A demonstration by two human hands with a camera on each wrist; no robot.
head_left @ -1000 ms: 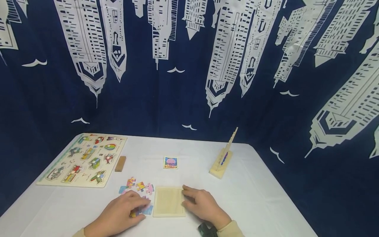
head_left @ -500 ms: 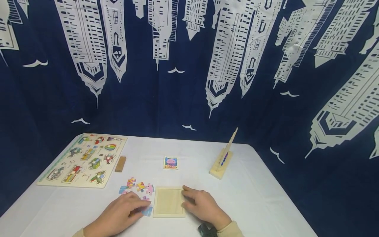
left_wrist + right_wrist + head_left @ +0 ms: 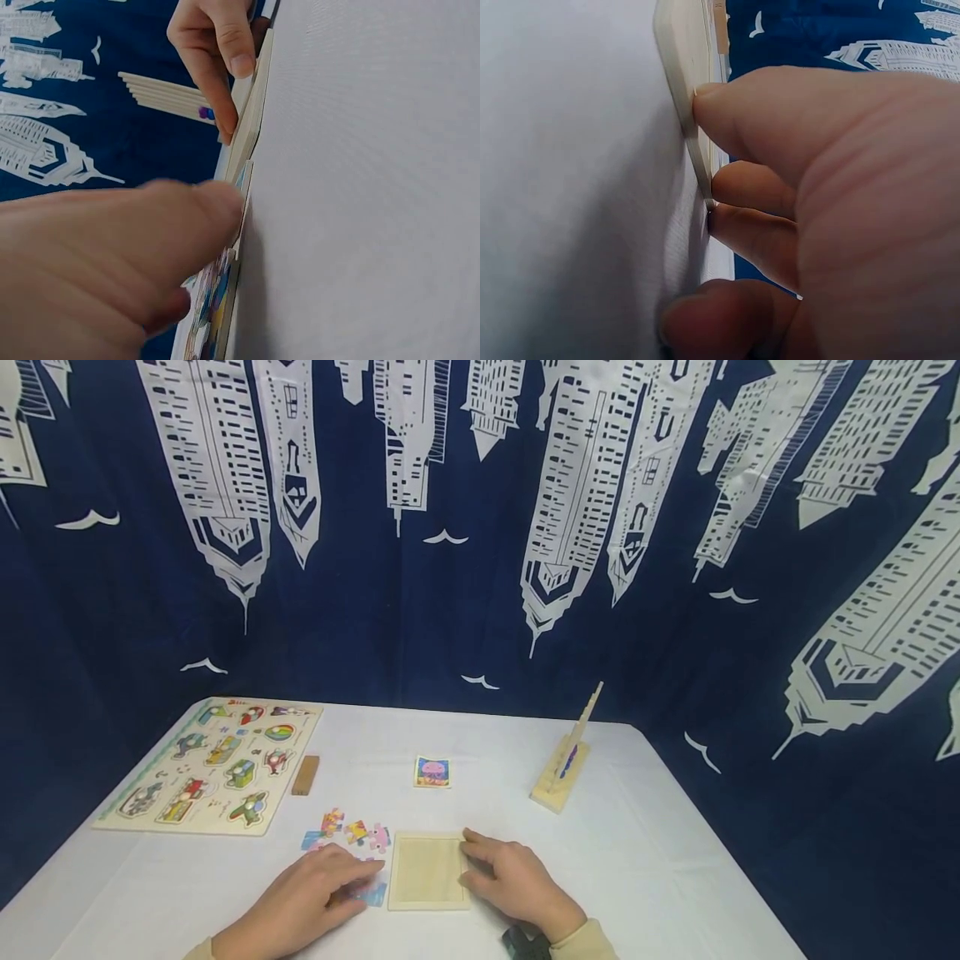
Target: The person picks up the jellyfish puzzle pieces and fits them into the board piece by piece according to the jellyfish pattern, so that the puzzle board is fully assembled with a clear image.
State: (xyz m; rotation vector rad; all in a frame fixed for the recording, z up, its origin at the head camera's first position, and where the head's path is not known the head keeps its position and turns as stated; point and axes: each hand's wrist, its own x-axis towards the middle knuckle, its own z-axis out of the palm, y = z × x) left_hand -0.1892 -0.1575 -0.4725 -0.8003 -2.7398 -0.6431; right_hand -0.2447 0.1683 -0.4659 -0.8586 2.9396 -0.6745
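At the lower centre of the frame, the right hand (image 3: 514,878) rests thumb and forefinger, spread well apart, on the right-hand rim of the wooden tray (image 3: 428,872). Just left of that, the left hand (image 3: 303,895) arches low over the puzzle pieces (image 3: 356,832), thumb and forefinger parted; whether they pinch one, I can't tell.

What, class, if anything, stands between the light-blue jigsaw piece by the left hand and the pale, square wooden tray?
Nothing loose is visible between them: the light-blue jigsaw piece lies just left of the pale, square wooden tray, so only the tray's raised rim intervenes. The right hand touches the opposite edge.
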